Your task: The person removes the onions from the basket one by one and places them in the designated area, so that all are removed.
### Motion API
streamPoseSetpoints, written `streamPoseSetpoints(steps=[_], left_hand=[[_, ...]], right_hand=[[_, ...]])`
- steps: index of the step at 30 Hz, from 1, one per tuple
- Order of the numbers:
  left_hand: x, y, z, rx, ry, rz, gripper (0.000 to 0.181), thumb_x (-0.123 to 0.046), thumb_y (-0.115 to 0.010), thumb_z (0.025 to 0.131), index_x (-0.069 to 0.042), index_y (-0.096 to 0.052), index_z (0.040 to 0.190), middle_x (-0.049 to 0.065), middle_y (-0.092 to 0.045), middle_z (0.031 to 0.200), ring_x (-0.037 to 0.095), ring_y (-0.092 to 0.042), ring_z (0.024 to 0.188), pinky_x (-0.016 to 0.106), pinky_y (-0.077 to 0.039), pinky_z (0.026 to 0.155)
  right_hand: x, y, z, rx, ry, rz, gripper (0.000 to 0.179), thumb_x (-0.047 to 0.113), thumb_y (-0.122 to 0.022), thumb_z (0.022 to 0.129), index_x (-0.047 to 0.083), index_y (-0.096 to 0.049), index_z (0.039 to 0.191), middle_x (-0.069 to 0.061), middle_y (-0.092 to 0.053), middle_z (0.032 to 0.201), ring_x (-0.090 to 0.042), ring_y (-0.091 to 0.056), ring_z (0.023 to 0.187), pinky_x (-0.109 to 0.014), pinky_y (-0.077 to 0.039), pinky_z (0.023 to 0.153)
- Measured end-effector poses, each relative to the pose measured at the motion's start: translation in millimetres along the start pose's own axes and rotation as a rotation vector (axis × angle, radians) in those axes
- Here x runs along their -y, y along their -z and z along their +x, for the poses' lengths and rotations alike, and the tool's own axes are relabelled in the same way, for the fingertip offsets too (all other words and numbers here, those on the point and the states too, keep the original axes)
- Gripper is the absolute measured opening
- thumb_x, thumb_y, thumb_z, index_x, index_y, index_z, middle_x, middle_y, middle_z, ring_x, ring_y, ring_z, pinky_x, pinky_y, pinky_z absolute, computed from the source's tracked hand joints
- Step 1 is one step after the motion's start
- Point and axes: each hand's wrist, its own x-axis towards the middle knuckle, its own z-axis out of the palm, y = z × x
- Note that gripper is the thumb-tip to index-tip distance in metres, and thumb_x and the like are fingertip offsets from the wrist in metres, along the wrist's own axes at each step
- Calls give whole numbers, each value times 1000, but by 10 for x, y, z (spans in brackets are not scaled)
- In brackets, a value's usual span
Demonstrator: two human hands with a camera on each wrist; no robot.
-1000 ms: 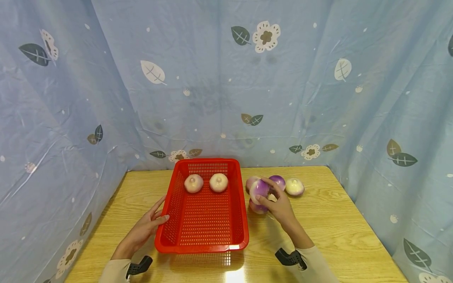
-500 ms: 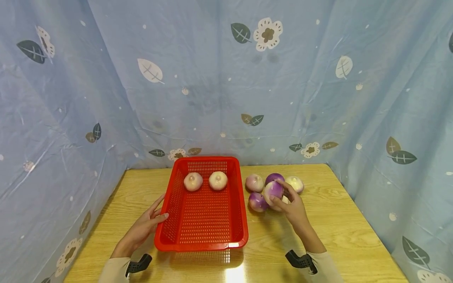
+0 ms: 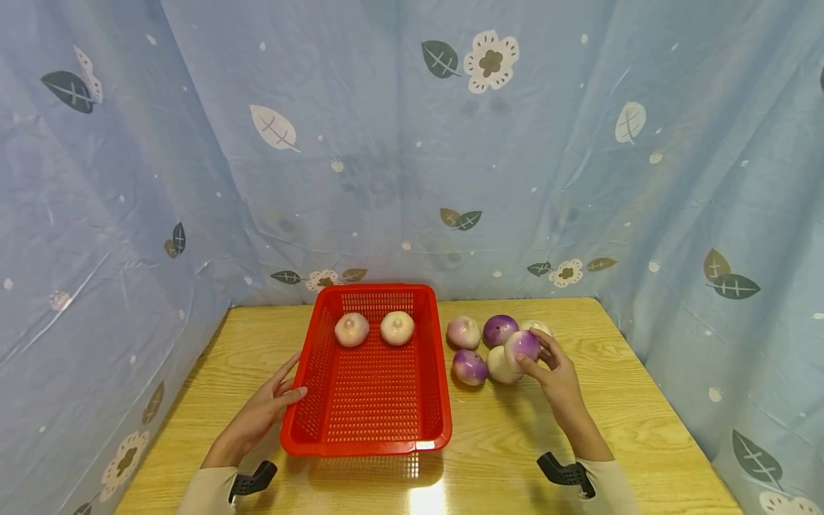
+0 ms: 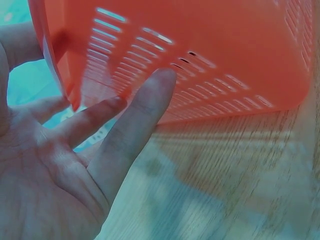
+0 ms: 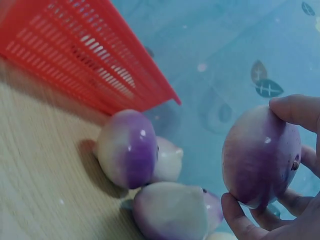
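My right hand [image 3: 558, 373] holds a purple-and-white turnip [image 3: 523, 349] between thumb and fingers, above the right end of a turnip group. In the right wrist view, the fingers wrap the sides of this turnip [image 5: 260, 155]. Below and beside it lie a whitish turnip [image 3: 501, 366], a purple turnip [image 3: 470, 367], a pale pink turnip [image 3: 463, 332], a dark purple turnip [image 3: 500, 330] and a partly hidden white turnip [image 3: 536, 326]. My left hand [image 3: 260, 413] rests against the left side of a red plastic basket [image 3: 367, 449], fingers fairly straight on its outer wall [image 4: 225, 55].
Two pale turnips, one left [image 3: 351, 330] and one right [image 3: 397, 328], sit at the basket's far end. Everything stands on a wooden table [image 3: 618, 422]. A blue patterned curtain [image 3: 399, 179] hangs behind and on both sides.
My right hand has moved to the right with the turnip, from beside the basket to over the group's right end, uncovering the turnips on the left. My left hand stays at the basket.
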Motion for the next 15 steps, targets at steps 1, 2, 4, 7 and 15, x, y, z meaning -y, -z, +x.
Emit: streamPoseSetpoints(steps=[1,2,4,7,15], left_hand=[[0,0,-2,3,-2,-2,79,-19,-53,101,-31,-1,159,30,-29,153,35,-60,121,45,-56,92],[2,-2,-3,2,-4,-2,78,-19,-53,101,-31,-2,159,30,-30,153,34,-60,121,45,-56,92],[6,0,-6,11,-12,3,78,-19,-53,102,-30,-1,159,31,-29,153,34,-60,121,45,-56,92],[16,0,-6,14,-18,11,78,-20,-52,102,-29,0,159,31,-28,153,34,-60,120,46,-56,91],[33,-1,15,-15,2,-7,78,-19,-54,101,-32,-4,159,28,-30,154,38,-59,122,48,-56,90]], right_hand=[[-12,19,-1,1,-6,11,62,21,-69,93,12,-41,148,15,-47,133,2,-48,114,-9,-47,85],[-21,35,-4,-3,-8,19,62,20,-69,93,11,-41,148,15,-47,131,1,-48,114,-10,-48,84],[-43,68,-10,-7,-11,34,63,19,-68,93,10,-39,148,13,-45,130,0,-48,113,-11,-51,83],[-77,116,-18,-17,-14,43,64,19,-68,94,8,-38,149,9,-43,130,-1,-49,111,-13,-53,80],[-191,259,-9,-38,-61,11,66,21,-67,94,10,-36,151,-3,-35,145,4,-48,108,-13,-54,78]])
